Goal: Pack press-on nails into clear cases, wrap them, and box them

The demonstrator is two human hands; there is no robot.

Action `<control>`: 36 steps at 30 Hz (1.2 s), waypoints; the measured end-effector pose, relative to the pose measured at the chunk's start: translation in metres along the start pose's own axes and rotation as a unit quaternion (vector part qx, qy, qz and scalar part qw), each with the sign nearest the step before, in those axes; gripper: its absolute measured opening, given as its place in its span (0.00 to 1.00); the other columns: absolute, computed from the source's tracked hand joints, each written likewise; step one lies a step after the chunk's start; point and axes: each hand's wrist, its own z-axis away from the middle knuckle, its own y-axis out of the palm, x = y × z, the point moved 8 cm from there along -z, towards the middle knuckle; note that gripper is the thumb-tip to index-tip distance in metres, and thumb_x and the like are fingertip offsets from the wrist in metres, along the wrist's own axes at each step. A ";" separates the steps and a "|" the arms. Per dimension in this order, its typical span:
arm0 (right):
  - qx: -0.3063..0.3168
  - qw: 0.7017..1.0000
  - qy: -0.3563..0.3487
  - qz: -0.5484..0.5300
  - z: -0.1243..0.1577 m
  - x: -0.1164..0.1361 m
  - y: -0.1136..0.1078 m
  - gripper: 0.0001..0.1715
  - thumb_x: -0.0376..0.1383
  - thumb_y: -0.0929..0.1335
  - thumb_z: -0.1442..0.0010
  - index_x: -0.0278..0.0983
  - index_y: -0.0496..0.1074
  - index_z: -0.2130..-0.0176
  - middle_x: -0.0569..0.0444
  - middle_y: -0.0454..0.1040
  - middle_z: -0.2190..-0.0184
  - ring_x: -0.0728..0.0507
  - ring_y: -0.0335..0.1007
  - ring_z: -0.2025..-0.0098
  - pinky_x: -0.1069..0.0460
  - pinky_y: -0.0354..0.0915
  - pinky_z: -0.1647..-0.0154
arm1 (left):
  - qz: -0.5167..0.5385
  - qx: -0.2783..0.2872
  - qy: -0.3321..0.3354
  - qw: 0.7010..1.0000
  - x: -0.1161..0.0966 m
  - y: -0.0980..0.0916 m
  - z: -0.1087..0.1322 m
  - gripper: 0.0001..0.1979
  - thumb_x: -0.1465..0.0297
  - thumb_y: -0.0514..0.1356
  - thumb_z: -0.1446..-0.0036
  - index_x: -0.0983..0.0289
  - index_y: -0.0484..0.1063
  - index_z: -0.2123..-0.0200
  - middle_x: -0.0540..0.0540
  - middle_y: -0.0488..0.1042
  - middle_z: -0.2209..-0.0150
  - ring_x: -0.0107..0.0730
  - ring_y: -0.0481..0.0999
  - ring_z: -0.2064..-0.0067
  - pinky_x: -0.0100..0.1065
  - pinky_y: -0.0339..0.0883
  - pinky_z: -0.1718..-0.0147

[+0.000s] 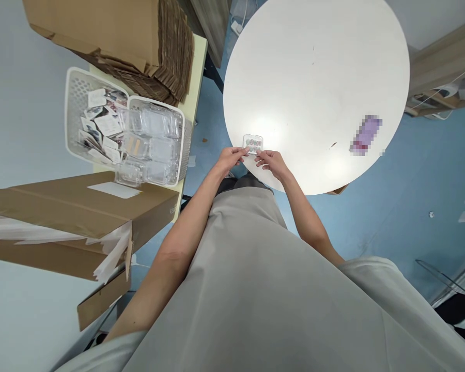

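A small clear plastic case [252, 142] with tiny coloured pieces inside lies at the near edge of the round white table [318, 77]. My left hand [230, 157] pinches its near left edge with thumb and fingers. My right hand [272, 161] pinches its near right edge, fingers curled. Both forearms reach forward from my grey shirt.
On a side table to the left stand two white baskets: one with printed cards [95, 121], one with clear plastic cases [155, 142]. Flattened cardboard [139, 46] is stacked behind them. An open cardboard box [73, 217] sits nearer. A blurred purple object [366, 135] lies on the round table.
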 end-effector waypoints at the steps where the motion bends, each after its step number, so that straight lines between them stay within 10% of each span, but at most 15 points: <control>1: 0.000 1.000 -0.001 -0.001 0.000 -0.001 0.000 0.36 0.66 0.82 0.40 0.38 0.79 0.65 0.47 0.89 0.59 0.47 0.84 0.63 0.56 0.71 0.67 | -0.002 -0.001 0.001 1.000 0.001 0.000 0.000 0.29 0.40 0.78 0.44 0.60 0.85 0.62 0.64 0.89 0.51 0.37 0.81 0.61 0.36 0.73 0.65; 7: 0.006 1.000 -0.017 0.002 -0.004 0.002 -0.002 0.36 0.66 0.83 0.42 0.38 0.78 0.68 0.48 0.88 0.62 0.47 0.83 0.65 0.55 0.72 0.66 | -0.018 -0.010 0.013 1.000 0.000 0.002 -0.003 0.27 0.42 0.77 0.40 0.61 0.84 0.66 0.61 0.85 0.64 0.36 0.77 0.66 0.39 0.71 0.66; 23: -0.132 0.991 -0.034 0.018 -0.088 0.043 -0.024 0.24 0.47 0.82 0.30 0.37 0.75 0.68 0.53 0.84 0.67 0.52 0.76 0.72 0.58 0.71 0.71 | 0.085 -0.112 0.019 0.990 0.009 -0.047 0.038 0.26 0.42 0.71 0.33 0.60 0.85 0.58 0.63 0.87 0.42 0.39 0.87 0.55 0.35 0.77 0.60; 30: -0.186 0.982 -0.029 0.031 -0.067 0.044 -0.032 0.19 0.40 0.80 0.28 0.35 0.77 0.67 0.52 0.82 0.69 0.52 0.72 0.75 0.58 0.68 0.78 | 0.115 -0.132 0.042 0.984 0.017 -0.075 0.088 0.30 0.38 0.69 0.34 0.60 0.84 0.56 0.65 0.87 0.43 0.40 0.86 0.54 0.38 0.78 0.57; 36: -0.192 0.975 -0.094 0.053 -0.009 0.065 -0.008 0.15 0.43 0.80 0.30 0.36 0.80 0.63 0.50 0.85 0.63 0.53 0.75 0.73 0.58 0.70 0.74 | 0.176 -0.103 0.108 0.973 0.020 -0.096 0.184 0.29 0.40 0.69 0.34 0.60 0.87 0.50 0.63 0.86 0.40 0.35 0.84 0.56 0.36 0.76 0.56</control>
